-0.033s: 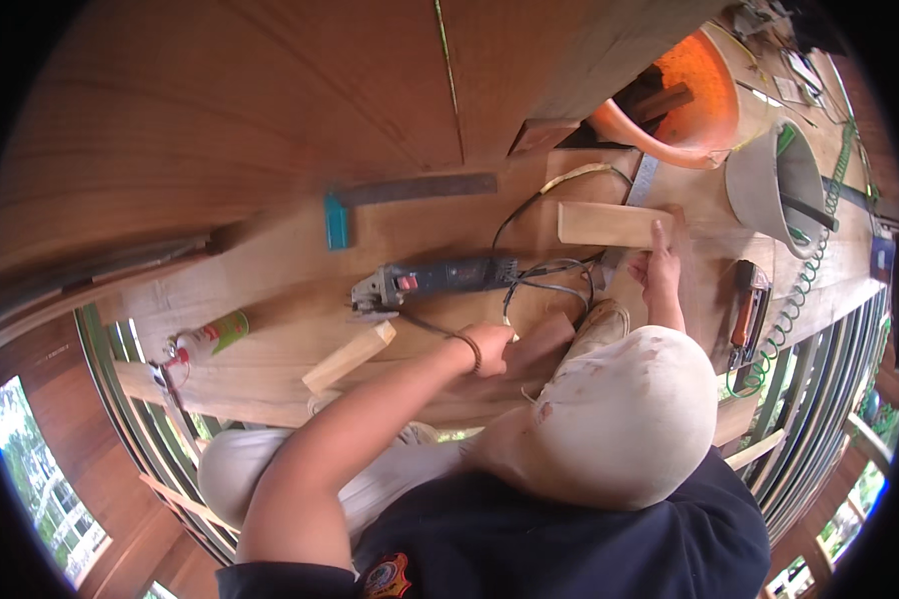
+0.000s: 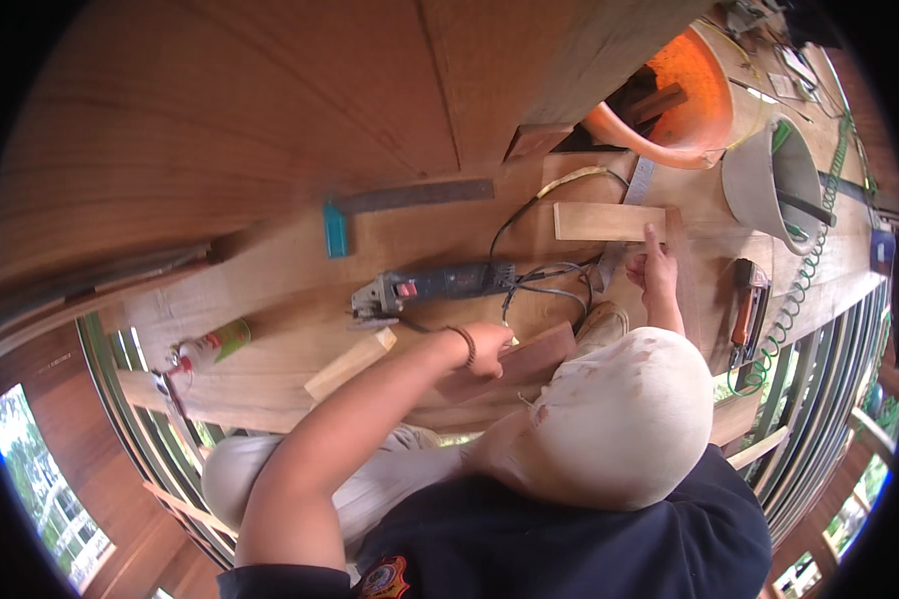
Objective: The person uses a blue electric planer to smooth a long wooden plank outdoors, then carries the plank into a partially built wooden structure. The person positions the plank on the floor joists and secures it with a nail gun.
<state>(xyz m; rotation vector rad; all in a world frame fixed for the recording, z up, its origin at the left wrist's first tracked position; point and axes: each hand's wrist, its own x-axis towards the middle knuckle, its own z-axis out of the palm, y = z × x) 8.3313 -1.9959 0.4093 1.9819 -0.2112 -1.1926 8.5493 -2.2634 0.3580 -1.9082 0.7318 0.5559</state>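
My left hand, a dark band on its wrist, is curled over the edge of a dark reddish wooden board that lies on the wide wooden worktop. My right hand reaches further out. Its index finger touches the right end of a pale wooden plank, next to a narrow upright strip of wood. Whether it holds anything is hidden. A blue-grey angle grinder with a black cable lies between the two hands, just beyond my left hand.
A try square with a teal handle lies to the left, with a pale wood block and a spray can nearer. An orange tub, a grey bucket, a green coiled hose and an orange-handled tool crowd the right.
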